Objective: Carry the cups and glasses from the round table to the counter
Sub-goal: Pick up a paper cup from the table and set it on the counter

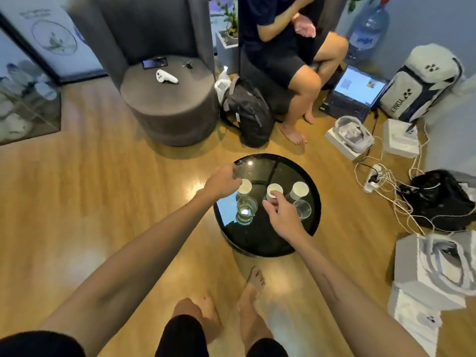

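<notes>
Both hands reach for paper cups on the round table.
Left hand grips the left cup, right hand pinches the middle cup; either wrist could topple the water glass between them.

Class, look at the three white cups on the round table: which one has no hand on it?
The rightmost white cup. The left hand is at the leftmost cup, the right hand at the middle cup.

We've got both arms out over the round black bench — left hand gripping the leftmost paper cup, right hand pinching the middle cup. Third cup and two glasses sit untouched.
</notes>
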